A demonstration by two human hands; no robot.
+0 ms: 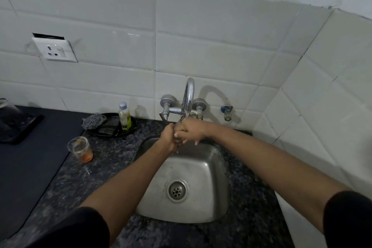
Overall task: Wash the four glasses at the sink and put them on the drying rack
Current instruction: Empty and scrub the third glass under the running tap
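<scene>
My left hand [168,137] and my right hand [190,131] are pressed together under the tap [189,94], above the back edge of the steel sink [201,169]. Between them they grip a clear glass [180,120]. Only a bit of its rim shows, and a thin stream of water falls onto it. A second glass [80,149] with orange residue at the bottom stands upright on the granite counter, left of the sink. At the far left edge another glass [7,112] sits on a black drying tray [24,127].
A black dish [112,129] behind the sink's left corner holds a steel scrubber [93,121] and a bottle of yellow-green dish soap [124,117]. A dark mat [30,159] covers the counter on the left. A tiled wall closes in on the right, and a wall socket [55,50] is up left.
</scene>
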